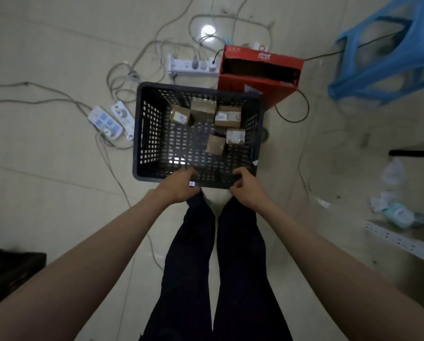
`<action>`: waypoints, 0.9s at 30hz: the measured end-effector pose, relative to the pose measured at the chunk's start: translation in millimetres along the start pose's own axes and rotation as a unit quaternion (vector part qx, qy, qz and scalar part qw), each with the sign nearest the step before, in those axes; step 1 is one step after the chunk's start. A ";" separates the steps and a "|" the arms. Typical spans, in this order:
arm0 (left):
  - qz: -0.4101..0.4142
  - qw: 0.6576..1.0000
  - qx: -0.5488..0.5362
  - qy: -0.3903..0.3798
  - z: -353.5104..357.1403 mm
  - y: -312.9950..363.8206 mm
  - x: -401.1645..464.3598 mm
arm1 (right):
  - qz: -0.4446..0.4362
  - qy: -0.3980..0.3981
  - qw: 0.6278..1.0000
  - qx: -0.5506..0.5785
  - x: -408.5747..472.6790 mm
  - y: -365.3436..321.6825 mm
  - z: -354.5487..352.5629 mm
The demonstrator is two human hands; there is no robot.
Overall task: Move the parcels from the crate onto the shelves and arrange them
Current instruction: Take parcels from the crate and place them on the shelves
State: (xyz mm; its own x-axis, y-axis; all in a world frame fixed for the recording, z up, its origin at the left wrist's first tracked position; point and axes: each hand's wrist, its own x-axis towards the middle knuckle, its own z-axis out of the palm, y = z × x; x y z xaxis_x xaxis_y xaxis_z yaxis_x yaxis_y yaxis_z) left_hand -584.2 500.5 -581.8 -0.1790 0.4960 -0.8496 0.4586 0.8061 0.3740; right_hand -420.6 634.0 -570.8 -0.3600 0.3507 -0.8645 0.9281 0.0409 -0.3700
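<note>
We are seeing the tiled floor (46,168) bearing a black crate (147,134), red box (257,87), power strips (193,66), cables (66,97) and blue stool (388,67).

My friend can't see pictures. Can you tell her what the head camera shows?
Looking straight down, a person's left hand and right hand grip the near rim of a black plastic crate on the floor, with five small cardboard parcels inside. Behind the crate sit a red cardboard box, white power strips and tangled cables.
</note>
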 end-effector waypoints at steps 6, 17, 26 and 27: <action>-0.009 1.000 -0.019 -0.003 47.5 -38.3 120.1 | 0.023 0.018 0.998 0.057 127.1 36.3 38.8; -0.062 0.973 -0.213 0.069 99.8 -77.3 315.1 | 0.119 0.015 0.971 0.207 337.0 89.9 103.4; -0.115 0.944 -0.300 0.069 140.7 -90.1 407.2 | 0.131 0.009 0.952 0.276 419.9 99.2 131.6; -0.114 0.938 -0.319 0.072 143.0 -89.5 404.9 | 0.122 0.006 0.949 0.291 417.5 99.1 132.9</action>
State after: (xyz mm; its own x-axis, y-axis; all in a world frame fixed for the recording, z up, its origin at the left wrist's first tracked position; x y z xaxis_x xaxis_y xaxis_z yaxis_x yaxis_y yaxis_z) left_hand -573.2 583.1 -1012.4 -0.3451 0.2883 -0.8932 -0.2126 0.9029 0.3736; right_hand -491.5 660.2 -1013.5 -0.1370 0.2941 -0.9459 0.7734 -0.5649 -0.2876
